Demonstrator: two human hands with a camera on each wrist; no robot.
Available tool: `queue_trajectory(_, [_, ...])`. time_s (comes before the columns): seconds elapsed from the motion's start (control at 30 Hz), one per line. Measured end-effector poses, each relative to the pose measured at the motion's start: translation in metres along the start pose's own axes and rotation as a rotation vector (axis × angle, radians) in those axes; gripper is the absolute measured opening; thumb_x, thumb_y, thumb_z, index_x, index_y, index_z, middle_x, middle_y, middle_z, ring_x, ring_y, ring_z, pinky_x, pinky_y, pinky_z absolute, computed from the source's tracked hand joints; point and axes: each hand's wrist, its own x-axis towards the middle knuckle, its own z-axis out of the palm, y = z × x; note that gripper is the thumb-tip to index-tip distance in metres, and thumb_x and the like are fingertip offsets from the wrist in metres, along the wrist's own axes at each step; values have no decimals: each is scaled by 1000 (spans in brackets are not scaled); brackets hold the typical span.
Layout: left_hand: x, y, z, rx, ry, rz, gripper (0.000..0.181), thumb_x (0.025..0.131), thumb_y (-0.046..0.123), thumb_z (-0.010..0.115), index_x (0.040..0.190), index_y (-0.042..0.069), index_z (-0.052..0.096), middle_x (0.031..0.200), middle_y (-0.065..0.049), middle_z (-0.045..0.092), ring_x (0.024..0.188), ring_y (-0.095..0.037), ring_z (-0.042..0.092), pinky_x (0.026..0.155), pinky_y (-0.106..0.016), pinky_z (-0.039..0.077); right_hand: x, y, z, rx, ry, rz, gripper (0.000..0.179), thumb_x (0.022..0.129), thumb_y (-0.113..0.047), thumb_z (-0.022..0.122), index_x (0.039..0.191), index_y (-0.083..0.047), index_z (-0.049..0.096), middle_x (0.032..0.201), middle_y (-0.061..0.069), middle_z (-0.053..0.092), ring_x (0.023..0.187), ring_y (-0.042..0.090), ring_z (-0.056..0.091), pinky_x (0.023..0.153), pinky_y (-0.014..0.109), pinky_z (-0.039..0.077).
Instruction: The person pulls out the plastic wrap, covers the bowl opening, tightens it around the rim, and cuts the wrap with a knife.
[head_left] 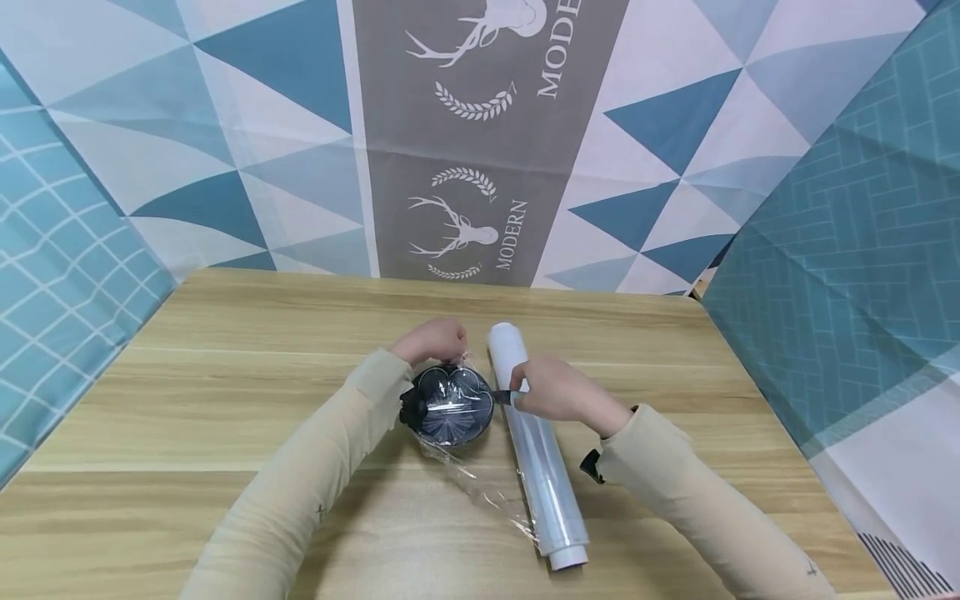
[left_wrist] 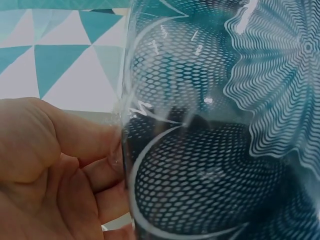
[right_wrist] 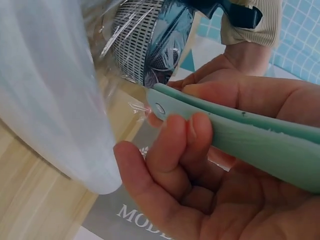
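Note:
A round dark item (head_left: 452, 407) with white scalloped outlines and a mesh-like pattern has clear plastic wrap (head_left: 480, 483) over it. In the left wrist view, my left hand (left_wrist: 55, 165) pinches the wrap at the edge of this patterned item (left_wrist: 200, 175) between thumb and fingers; the head view has that hand (head_left: 438, 340) at its far side. My right hand (head_left: 555, 389) grips a mint-green folding knife (right_wrist: 225, 130) by its slotted handle, riveted end toward the wrapped item. A blade is hard to make out in the right wrist view.
A long roll of plastic wrap (head_left: 543, 475) lies on the wooden table (head_left: 225, 375), just right of the round item and under my right hand. Loose film stretches from the item toward the roll's near end. Patterned cloth (head_left: 300, 167) hangs behind the table.

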Motion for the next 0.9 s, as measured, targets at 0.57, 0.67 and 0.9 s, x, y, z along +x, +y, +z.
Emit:
queue_trajectory(0.57, [-15, 27, -4, 194, -141, 284, 31, 88, 18, 51, 113, 2, 60, 114, -11, 62, 108, -25, 55, 92, -36, 43, 7, 3, 16, 70, 61, 38, 20, 78, -14, 61, 97, -8, 64, 92, 13, 64, 74, 20, 54, 63, 31, 46])
queue_trajectory(0.67, [-17, 29, 1, 244, -213, 337, 24, 86, 13, 53, 105, 3, 63, 105, -9, 64, 100, -21, 58, 88, -31, 45, 7, 3, 18, 80, 68, 44, 21, 78, -13, 60, 98, -6, 63, 90, 12, 64, 71, 19, 54, 60, 30, 46])
queue_trajectory(0.9, [-17, 20, 8, 243, -196, 326, 21, 82, 2, 52, 91, 9, 69, 92, -1, 67, 87, -13, 58, 82, -27, 46, 1, 3, 21, 111, 65, 78, 21, 78, -11, 58, 98, -5, 62, 71, 5, 57, 61, 16, 49, 52, 25, 40])
